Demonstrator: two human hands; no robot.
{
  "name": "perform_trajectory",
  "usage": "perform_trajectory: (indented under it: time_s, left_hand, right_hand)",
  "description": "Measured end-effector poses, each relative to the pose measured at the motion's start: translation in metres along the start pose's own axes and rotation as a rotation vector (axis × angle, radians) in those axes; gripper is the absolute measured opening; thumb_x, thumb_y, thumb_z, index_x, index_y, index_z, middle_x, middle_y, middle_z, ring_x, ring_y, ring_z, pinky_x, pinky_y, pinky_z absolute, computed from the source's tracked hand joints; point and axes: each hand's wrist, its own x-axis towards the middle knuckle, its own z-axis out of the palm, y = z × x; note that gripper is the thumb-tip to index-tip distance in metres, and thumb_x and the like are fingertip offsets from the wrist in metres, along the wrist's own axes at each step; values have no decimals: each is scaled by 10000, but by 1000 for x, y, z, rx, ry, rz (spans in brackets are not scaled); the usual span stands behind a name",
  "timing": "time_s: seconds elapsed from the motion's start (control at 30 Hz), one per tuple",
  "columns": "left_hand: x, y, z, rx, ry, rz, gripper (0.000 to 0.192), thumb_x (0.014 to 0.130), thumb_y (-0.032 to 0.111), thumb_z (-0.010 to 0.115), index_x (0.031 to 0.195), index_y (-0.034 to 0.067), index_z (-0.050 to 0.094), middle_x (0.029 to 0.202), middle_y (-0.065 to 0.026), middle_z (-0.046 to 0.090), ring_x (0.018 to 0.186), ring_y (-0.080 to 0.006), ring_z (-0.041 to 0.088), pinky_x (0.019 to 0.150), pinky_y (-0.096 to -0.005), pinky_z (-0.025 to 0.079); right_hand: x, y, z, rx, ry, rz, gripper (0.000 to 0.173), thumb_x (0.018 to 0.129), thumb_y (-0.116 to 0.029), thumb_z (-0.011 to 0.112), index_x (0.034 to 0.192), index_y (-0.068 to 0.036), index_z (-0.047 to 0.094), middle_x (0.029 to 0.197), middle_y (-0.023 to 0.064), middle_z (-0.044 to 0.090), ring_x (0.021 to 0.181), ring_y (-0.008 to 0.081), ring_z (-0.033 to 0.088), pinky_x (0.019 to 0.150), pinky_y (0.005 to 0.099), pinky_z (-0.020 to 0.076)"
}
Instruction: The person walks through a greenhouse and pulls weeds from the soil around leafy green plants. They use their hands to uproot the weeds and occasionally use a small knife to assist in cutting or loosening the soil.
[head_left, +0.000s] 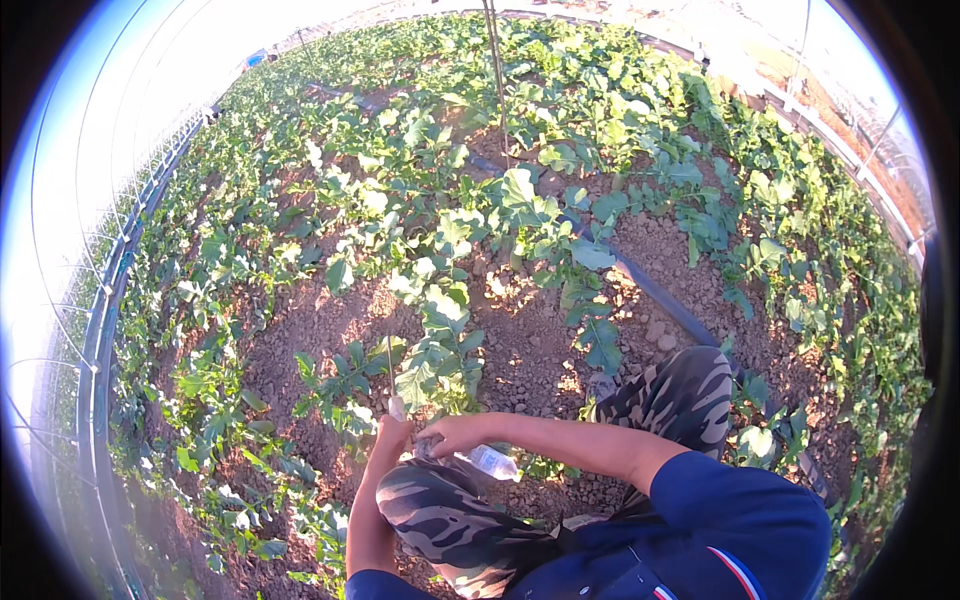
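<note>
My left hand (394, 433) is closed around the pale handle (397, 407) of a thin tool. Its narrow metal shaft or blade (391, 364) points up among the leaves; which of the two it is, I cannot tell. Beside it, above my camouflage-clad knee, my right hand (444, 435) has its fingers curled on a greyish, crumpled item (426, 448), perhaps cloth or a bag. A clear plastic bottle (491, 462) with a label lies just right of that hand, partly hidden by it. Leafy green crop plants (442, 367) stand right in front of both hands.
Rows of the leafy crop grow from brown, cloddy soil (525, 352). A dark irrigation hose (660, 295) runs diagonally past my right knee. Thin strings (496, 67) hang down ahead. A metal frame rail (101, 330) curves along the left, and a pale border (825, 142) edges the right.
</note>
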Motion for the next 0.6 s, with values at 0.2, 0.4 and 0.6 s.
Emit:
perform_trajectory:
  time_s: [0.2, 0.4, 0.6]
  left_hand:
    - [35, -11, -4, 46, 96, 25, 341, 800, 186, 717, 988, -55, 566, 913, -197, 679, 854, -323, 685, 680, -446, 557]
    - [37, -21, 10, 54, 79, 11, 349, 802, 191, 709, 998, -54, 555, 922, -215, 674, 871, -345, 679, 700, -455, 552]
    - [-28, -87, 45, 62, 60, -42, 357, 804, 196, 700, 1008, -52, 544, 931, -234, 669, 889, -367, 673, 719, -464, 548]
  right_hand:
    - [-209, -50, -131, -387, 301, 140, 646, 918, -305, 584, 1434, 45, 417, 841, 86, 696, 796, 168, 663, 753, 316, 512]
    - [-313, -16, -144, -155, 1055, 129, 484, 945, -159, 582, 1375, 37, 474, 842, 101, 674, 720, 153, 661, 695, 308, 510]
    - [-334, -11, -144, -404, 797, 275, 479, 892, -235, 631, 1315, -24, 554, 865, 144, 695, 769, 251, 687, 731, 378, 518]
